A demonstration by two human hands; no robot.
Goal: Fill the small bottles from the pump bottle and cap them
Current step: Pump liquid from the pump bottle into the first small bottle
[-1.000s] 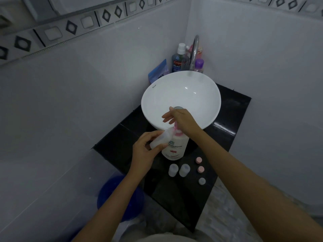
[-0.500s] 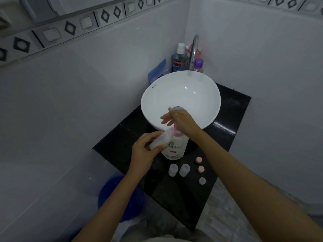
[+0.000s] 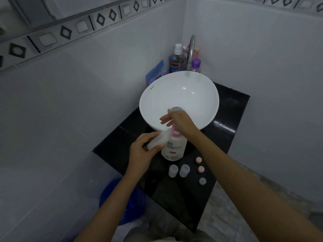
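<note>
A white pump bottle point(image 3: 173, 149) with a pink pump stands on the black counter point(image 3: 176, 194) in front of the basin. My right hand point(image 3: 180, 121) rests on top of the pump head, fingers spread. My left hand point(image 3: 143, 151) holds a small translucent bottle point(image 3: 158, 139) tilted with its mouth at the pump spout. Two more small bottles point(image 3: 173, 170) point(image 3: 184, 170) stand uncapped near the front. Two pink caps point(image 3: 198, 160) point(image 3: 201, 169) and a grey cap point(image 3: 202, 181) lie to their right.
A white bowl basin point(image 3: 180, 95) sits behind the pump bottle, with a tap point(image 3: 190, 51) and several toiletry bottles point(image 3: 175, 59) in the corner. White tiled walls close in left and right. A blue bucket point(image 3: 122, 199) stands on the floor below the counter's left edge.
Almost nothing has moved. My right hand stays on the pump head and my left hand keeps the small bottle at the spout.
</note>
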